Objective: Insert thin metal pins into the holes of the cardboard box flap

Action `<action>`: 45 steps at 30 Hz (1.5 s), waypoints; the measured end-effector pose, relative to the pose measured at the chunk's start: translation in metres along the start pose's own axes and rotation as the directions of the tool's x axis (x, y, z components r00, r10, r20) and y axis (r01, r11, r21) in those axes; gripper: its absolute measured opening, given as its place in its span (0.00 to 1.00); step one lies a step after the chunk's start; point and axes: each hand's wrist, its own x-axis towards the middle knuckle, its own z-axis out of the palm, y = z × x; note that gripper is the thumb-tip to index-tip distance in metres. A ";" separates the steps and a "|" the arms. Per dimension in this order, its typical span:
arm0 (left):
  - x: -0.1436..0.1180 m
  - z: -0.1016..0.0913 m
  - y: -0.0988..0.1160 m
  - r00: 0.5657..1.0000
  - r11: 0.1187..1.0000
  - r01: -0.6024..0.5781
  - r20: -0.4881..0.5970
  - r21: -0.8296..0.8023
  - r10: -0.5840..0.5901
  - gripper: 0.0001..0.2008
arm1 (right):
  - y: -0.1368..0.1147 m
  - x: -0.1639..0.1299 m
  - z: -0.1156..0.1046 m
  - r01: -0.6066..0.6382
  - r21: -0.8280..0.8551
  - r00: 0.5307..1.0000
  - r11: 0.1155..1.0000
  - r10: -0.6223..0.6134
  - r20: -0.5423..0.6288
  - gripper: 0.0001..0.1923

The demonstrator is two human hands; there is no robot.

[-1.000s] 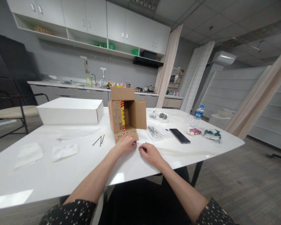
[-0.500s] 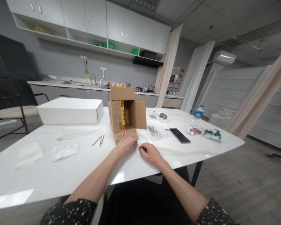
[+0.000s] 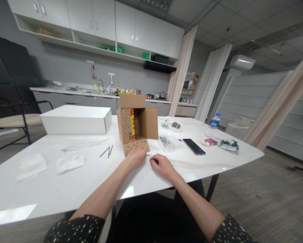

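My left hand (image 3: 136,157) rests at the front flap (image 3: 130,146) of an open cardboard box (image 3: 151,123), its fingers closed. A thin dark tip (image 3: 147,155) juts out at those fingertips; what it belongs to is hidden. Just to the right, my right hand (image 3: 162,165) lies on the table with thumb and fingers curled together in a pinch. Whatever it holds is too small to name. Small shiny round pieces dot the box's left flap (image 3: 126,125), and a row of similar bits lies along the front flap.
Left of the box are metal nails (image 3: 108,152), folded white cloths (image 3: 70,164) and a white box (image 3: 75,119). A clear plastic bag (image 3: 168,143), a phone (image 3: 193,146), a water bottle (image 3: 213,123) and a green-and-white packet (image 3: 229,145) lie to the right.
My left fingers have shifted slightly, and the thin dark tip beside them now shows more clearly. The right hand has hardly moved.
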 end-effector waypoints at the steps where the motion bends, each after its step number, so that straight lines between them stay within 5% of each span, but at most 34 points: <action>1: 0.000 0.000 0.000 1.000 1.000 0.005 -0.002 -0.004 -0.005 0.13 | 0.000 0.000 0.000 0.000 -0.001 1.000 1.000 0.000 0.001 0.08; 23: 0.002 -0.014 -0.012 0.969 0.968 0.027 -0.232 -0.249 -0.087 0.15 | -0.007 -0.001 -0.005 -0.007 -0.007 1.000 1.000 0.007 0.007 0.08; 31: -0.005 -0.029 -0.011 0.970 0.958 0.037 -0.219 -0.285 -0.103 0.17 | -0.007 -0.001 -0.005 -0.008 -0.005 1.000 1.000 0.008 0.004 0.09; 39: -0.004 -0.019 -0.017 0.970 0.952 -0.015 -0.237 -0.306 -0.061 0.18 | -0.007 -0.001 -0.004 -0.009 -0.009 1.000 1.000 0.009 0.003 0.09; 45: -0.010 -0.021 -0.013 0.996 0.968 0.054 -0.051 -0.243 -0.068 0.14 | -0.006 0.000 -0.003 -0.011 -0.013 1.000 1.000 0.011 0.004 0.09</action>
